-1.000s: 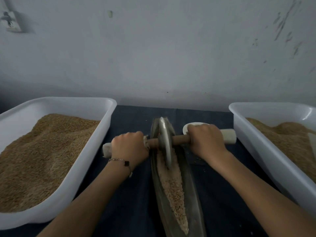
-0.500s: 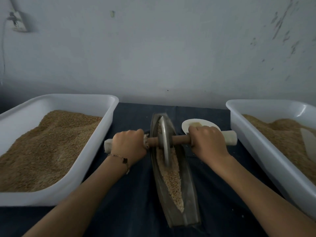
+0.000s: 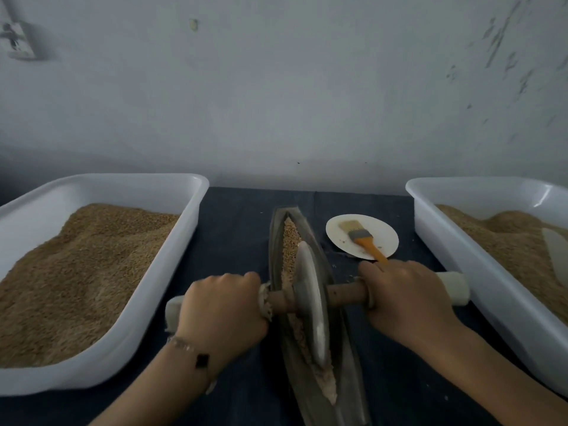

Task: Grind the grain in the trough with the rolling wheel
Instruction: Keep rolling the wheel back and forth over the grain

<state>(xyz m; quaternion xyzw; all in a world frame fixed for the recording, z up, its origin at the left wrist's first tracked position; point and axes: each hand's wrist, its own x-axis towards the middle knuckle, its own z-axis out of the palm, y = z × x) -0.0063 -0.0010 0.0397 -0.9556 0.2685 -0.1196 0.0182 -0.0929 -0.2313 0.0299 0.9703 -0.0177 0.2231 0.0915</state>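
A long, narrow metal trough (image 3: pixel 345 358) runs away from me down the middle of the dark cloth. Pale grain (image 3: pixel 290 241) lies along its groove. The grey rolling wheel (image 3: pixel 312 299) stands upright in the groove near the trough's middle, on a wooden axle (image 3: pixel 345 294) with white padded ends. My left hand (image 3: pixel 222 305) grips the axle's left side, close to the wheel. My right hand (image 3: pixel 405 298) grips the right side. The grain under the wheel is hidden.
A white tub (image 3: pixel 129 339) heaped with brown grain stands on the left. A second white tub (image 3: pixel 479 272) with grain stands on the right. A small white plate (image 3: pixel 339 241) holding an orange-handled brush (image 3: pixel 364 241) lies behind my right hand. A wall closes the far side.
The wheel has rolled toward me from the trough's far end to its middle, both hands coming with it. The plate and brush behind my right hand now show fully.
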